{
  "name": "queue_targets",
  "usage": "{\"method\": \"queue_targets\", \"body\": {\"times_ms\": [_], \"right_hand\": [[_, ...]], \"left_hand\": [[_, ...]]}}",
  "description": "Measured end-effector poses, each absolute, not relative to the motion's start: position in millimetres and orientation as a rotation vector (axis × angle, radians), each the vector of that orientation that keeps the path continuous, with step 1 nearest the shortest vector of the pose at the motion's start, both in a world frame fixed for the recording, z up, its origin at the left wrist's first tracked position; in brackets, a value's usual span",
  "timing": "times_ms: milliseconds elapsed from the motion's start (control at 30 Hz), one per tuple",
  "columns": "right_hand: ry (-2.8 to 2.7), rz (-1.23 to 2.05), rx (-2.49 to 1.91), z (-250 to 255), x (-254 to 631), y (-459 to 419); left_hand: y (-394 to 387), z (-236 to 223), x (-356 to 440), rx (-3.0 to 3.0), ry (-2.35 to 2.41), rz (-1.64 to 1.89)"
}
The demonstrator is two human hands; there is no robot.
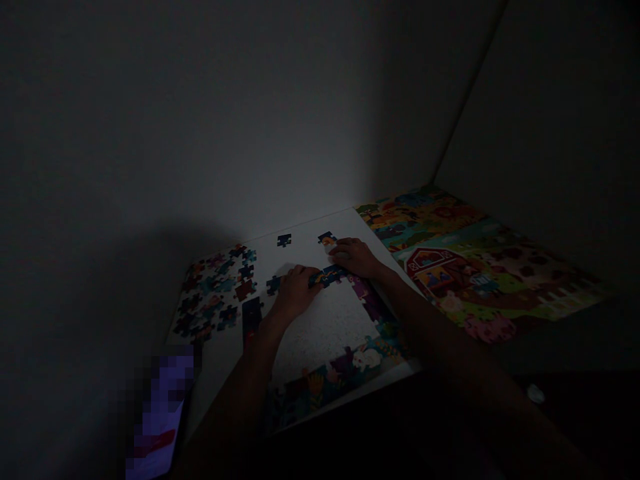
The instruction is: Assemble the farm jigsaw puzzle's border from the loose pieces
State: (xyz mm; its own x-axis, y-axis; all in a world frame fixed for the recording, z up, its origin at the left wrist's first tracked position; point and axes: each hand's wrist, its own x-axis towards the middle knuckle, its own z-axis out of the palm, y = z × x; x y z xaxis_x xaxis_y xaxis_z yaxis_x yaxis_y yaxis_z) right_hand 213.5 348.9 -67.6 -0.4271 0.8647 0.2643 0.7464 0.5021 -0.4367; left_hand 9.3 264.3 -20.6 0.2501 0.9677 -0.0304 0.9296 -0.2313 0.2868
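Note:
The scene is very dim. My left hand [295,292] lies palm down on a white board [320,327], fingers curled against a short row of joined dark blue puzzle pieces [330,274]. My right hand [354,257] rests on the other end of that row, fingertips pressed near a loose piece [327,239]. A joined puzzle border [370,333] runs down the right side and along the near edge of the board.
Several loose pieces [215,297] lie heaped at the board's left, one more piece [284,240] sits near the far edge. A farm picture with a red barn [450,267] lies to the right. A phone [160,420] sits at near left. Walls close behind and right.

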Motion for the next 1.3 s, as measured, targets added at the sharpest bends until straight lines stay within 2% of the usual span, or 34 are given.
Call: {"method": "queue_targets", "body": {"times_ms": [700, 933, 1200, 1300], "right_hand": [[-2.375, 0.388, -1.317, -69, 212, 339], [-2.363, 0.36, -1.342, -70, 210, 339], [-2.35, 0.318, -1.257, -80, 214, 347], [-2.347, 0.309, -1.259, -80, 214, 348]], "left_hand": [[262, -3, 15, 2.413, 1.758, 0.026], [250, -10, 24, 2.441, 1.815, 0.084], [238, -20, -62, 2.307, 2.017, 0.227], [245, -25, -87, 2.307, 1.951, 0.244]]}}
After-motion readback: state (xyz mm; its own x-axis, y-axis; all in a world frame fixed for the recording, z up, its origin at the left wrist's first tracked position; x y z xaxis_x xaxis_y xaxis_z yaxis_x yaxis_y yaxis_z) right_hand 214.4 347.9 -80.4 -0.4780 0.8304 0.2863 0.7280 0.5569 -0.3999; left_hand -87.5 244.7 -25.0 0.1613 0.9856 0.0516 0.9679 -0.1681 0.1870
